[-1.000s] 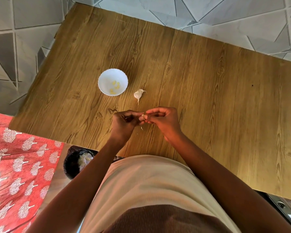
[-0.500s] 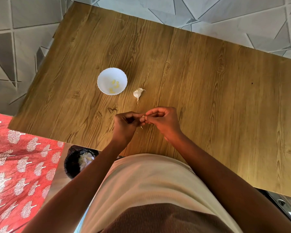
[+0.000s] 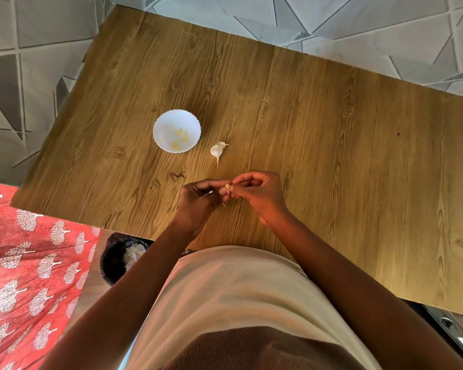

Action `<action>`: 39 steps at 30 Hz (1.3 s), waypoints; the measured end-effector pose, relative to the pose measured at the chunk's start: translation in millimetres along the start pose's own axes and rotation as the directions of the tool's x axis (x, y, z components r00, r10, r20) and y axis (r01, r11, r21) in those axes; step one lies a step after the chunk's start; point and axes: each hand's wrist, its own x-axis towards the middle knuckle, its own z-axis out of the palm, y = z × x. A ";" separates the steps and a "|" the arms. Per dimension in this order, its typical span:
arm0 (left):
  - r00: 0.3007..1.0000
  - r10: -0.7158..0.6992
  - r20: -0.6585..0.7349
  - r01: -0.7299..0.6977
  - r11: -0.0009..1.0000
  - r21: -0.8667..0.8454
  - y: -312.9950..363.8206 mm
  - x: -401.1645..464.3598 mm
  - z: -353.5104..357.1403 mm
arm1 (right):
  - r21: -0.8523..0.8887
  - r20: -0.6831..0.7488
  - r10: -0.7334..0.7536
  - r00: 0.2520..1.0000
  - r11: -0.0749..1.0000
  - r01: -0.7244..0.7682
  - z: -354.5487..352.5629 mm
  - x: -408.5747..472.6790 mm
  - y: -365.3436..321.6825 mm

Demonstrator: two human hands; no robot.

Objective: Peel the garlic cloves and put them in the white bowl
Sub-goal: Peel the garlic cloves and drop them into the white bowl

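**Peeling a garlic clove over the tabletop, bowl partly filled**

Head view, looking straight down: two bare hands meet just above a wood-grain tabletop (image 3: 332, 156), near its front edge. The left hand (image 3: 198, 200) and the right hand (image 3: 259, 194) both have fingers curled, and their fingertips pinch one small pale garlic clove (image 3: 227, 188) between them. The clove is held in the air, not resting on the wood. A tiny scrap of skin (image 3: 223, 205) hangs or lies just below the hands; which of the two cannot be told.

Just beyond the hands lies the rest of the garlic bulb (image 3: 217, 150), white and still in its papery skin. Near it to the left, apart from it, stands the white bowl (image 3: 163, 121). Inside are a few yellowish peeled cloves (image 3: 181, 138).

Off the tabletop, at lower left, a dark bin (image 3: 115, 260) holds pale scraps, beside red patterned fabric (image 3: 30, 263).

Judging by this, the task is partway done: some cloves are peeled and in the bowl, one is being peeled, and the remaining bulb piece is still to do.
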 end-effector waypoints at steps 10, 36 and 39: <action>0.999 -0.019 -0.037 0.022 0.998 0.062 0.8 1.0 4.9 | 0.029 -0.026 0.016 1.000 0.999 -0.015 -1.8 0.2 1.9; 0.988 0.057 -0.143 -0.031 0.983 0.179 2.0 -3.1 1.5 | -0.443 0.092 -0.265 0.960 0.853 0.278 -12.3 6.1 20.4; 0.987 0.076 -0.144 -0.046 0.979 0.200 3.5 -4.2 2.2 | -0.468 0.124 -0.269 0.955 0.833 0.295 -11.5 6.3 23.0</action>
